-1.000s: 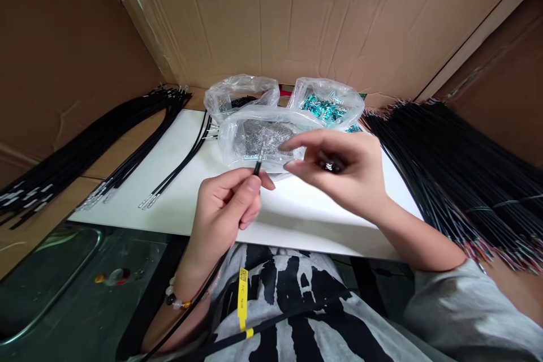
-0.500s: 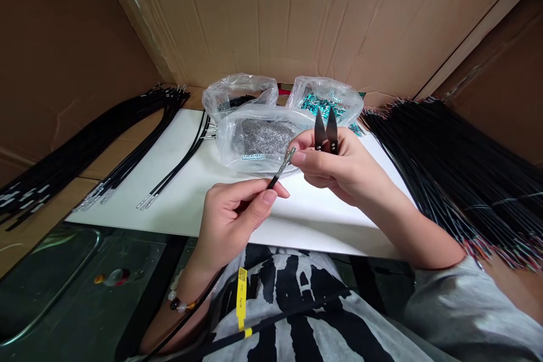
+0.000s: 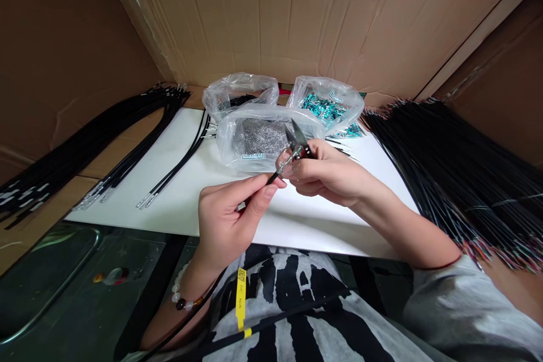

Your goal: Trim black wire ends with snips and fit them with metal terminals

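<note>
Pinched between the thumb and fingers of my left hand is a black cable, close to its end. A bright, silvery tip sticks out from it up and to the right. My right hand is closed around small dark thread snips, whose blades point up and left, slightly apart. Its thumb and fingertips are at the silvery tip; whether the blades touch it I cannot tell. The cable runs down past my left wrist, and a yellow label hangs on a black cable across my lap.
Behind my hands, a clear plastic bag holds grey metallic bits, another bag teal pieces, a third bag black pieces. Black cables lie left on the white board; a large cable bundle lies right. Cardboard walls surround the board.
My right hand has moved down and left, and the snips have swung from pointing straight up to leaning left over the silvery tip. My left hand has barely shifted.
</note>
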`<state>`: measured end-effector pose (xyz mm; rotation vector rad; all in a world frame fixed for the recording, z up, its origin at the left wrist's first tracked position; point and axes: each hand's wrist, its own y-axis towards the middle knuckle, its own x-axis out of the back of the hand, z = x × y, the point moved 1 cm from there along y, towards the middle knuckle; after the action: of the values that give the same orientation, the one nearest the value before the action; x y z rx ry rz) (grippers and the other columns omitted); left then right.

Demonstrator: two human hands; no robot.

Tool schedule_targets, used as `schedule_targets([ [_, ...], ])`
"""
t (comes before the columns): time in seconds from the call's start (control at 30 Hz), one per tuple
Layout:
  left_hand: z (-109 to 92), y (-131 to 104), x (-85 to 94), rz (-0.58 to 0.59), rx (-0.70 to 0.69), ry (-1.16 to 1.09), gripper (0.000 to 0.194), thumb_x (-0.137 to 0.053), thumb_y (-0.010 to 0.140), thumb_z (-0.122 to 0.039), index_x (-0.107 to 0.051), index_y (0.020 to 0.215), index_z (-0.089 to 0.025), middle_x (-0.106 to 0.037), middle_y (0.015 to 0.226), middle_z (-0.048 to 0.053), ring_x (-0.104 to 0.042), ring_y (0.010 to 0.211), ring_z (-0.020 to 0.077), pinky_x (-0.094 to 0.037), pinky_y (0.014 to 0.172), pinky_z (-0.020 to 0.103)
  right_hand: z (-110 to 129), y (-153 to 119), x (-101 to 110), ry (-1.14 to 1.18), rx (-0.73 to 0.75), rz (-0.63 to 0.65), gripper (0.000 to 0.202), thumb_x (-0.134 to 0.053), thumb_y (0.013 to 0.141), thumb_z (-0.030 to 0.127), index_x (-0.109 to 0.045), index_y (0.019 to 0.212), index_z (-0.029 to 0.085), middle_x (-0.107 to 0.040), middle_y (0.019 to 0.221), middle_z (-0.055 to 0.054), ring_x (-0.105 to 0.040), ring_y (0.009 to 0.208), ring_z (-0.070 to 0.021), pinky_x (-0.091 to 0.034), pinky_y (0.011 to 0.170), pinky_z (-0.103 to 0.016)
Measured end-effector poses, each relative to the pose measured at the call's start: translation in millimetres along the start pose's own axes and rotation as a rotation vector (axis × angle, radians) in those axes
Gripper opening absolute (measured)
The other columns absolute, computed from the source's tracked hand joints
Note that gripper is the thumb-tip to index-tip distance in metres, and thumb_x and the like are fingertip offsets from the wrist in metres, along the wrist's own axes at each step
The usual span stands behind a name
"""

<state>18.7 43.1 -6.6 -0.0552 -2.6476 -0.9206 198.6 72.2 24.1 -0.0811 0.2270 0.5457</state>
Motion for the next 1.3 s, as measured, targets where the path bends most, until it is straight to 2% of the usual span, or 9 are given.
schedule_targets([
  [0.17,8,0,-1.8,0.081,0.154,-0.279,0.023,-0.058,0.101,-0.022,-0.079,0.091,-0.019,-0.039,0.049,-0.007,-0.036,0.043,0.0064,-0.029,0.042,0.021,0,1,3,-0.025,0.114,-0.102,0.019,-0.075,0.083,0.032,-0.065,0.082,0.016,-0.026,0.055,0.012,-0.014,0.048,-0.0037,-0.012,0.041,-0.018],
  [0.27,11,-1,-1.0,0.123,0.199,-0.366,0.023,-0.057,0.103,-0.023,-0.078,0.092,-0.020,-0.039,0.051,-0.008,-0.035,0.045,0.0060,-0.027,0.044,0.020,3,-2,3,-0.012,0.102,-0.091,0.026,-0.069,0.090,0.040,-0.069,0.095,0.015,-0.022,0.056,0.013,-0.012,0.049,-0.0047,-0.011,0.041,-0.018],
  [0.53,10,1,1.8,0.248,0.221,-0.466,0.021,-0.063,0.101,-0.029,-0.077,0.090,-0.019,-0.038,0.051,-0.008,-0.031,0.045,0.0058,-0.022,0.044,0.022,-2,0,3,-0.012,0.069,-0.019,0.026,-0.084,0.076,0.031,-0.064,0.077,0.014,-0.032,0.052,0.012,-0.017,0.046,-0.0023,-0.012,0.040,-0.019],
  [0.77,23,5,2.5,0.658,0.435,-0.933,0.039,-0.062,0.101,-0.047,-0.079,0.088,-0.015,-0.033,0.043,-0.008,-0.022,0.039,0.0047,-0.014,0.042,0.024,1,0,11,-0.130,0.082,0.061,0.015,-0.077,0.075,0.023,-0.065,0.074,0.013,-0.041,0.055,0.009,-0.027,0.047,-0.0028,-0.016,0.041,-0.019],
  [0.93,23,10,7.7,0.813,0.441,-0.802,0.040,-0.067,0.097,-0.048,-0.078,0.082,-0.012,-0.033,0.044,-0.008,-0.022,0.039,0.0048,-0.013,0.041,0.024,3,3,17,-0.204,-0.083,0.242,0.018,-0.079,0.075,0.024,-0.065,0.077,0.012,-0.046,0.056,0.007,-0.031,0.047,-0.0034,-0.019,0.040,-0.018],
  [1.03,21,9,10.4,0.746,0.461,-0.784,0.037,-0.067,0.098,-0.045,-0.078,0.084,-0.013,-0.031,0.046,-0.008,-0.019,0.041,0.0044,-0.010,0.041,0.024,2,5,18,-0.225,-0.005,0.188,0.022,-0.084,0.075,0.026,-0.067,0.081,0.013,-0.044,0.055,0.009,-0.031,0.048,-0.0036,-0.019,0.040,-0.018],
  [1.17,16,5,11.4,0.455,0.493,-0.858,0.030,-0.066,0.100,-0.040,-0.078,0.083,-0.018,-0.029,0.046,-0.009,-0.019,0.043,0.0047,-0.013,0.043,0.021,3,5,15,-0.145,0.335,-0.139,0.028,-0.079,0.087,0.041,-0.066,0.093,0.017,-0.034,0.055,0.012,-0.023,0.046,-0.0045,-0.017,0.041,-0.020],
  [1.23,13,4,10.6,0.370,0.528,-0.865,0.031,-0.063,0.101,-0.039,-0.077,0.083,-0.019,-0.029,0.047,-0.008,-0.021,0.045,0.0053,-0.016,0.044,0.020,2,3,11,-0.184,0.429,-0.196,0.035,-0.076,0.089,0.051,-0.066,0.094,0.018,-0.033,0.056,0.011,-0.024,0.047,-0.0054,-0.019,0.043,-0.022],
  [1.3,11,4,8.9,0.330,0.544,-0.869,0.032,-0.061,0.102,-0.037,-0.077,0.081,-0.019,-0.029,0.048,-0.008,-0.021,0.045,0.0053,-0.018,0.045,0.020,1,0,7,-0.283,0.455,-0.220,0.038,-0.083,0.083,0.052,-0.068,0.095,0.019,-0.035,0.058,0.010,-0.026,0.049,-0.0058,-0.021,0.046,-0.022],
])
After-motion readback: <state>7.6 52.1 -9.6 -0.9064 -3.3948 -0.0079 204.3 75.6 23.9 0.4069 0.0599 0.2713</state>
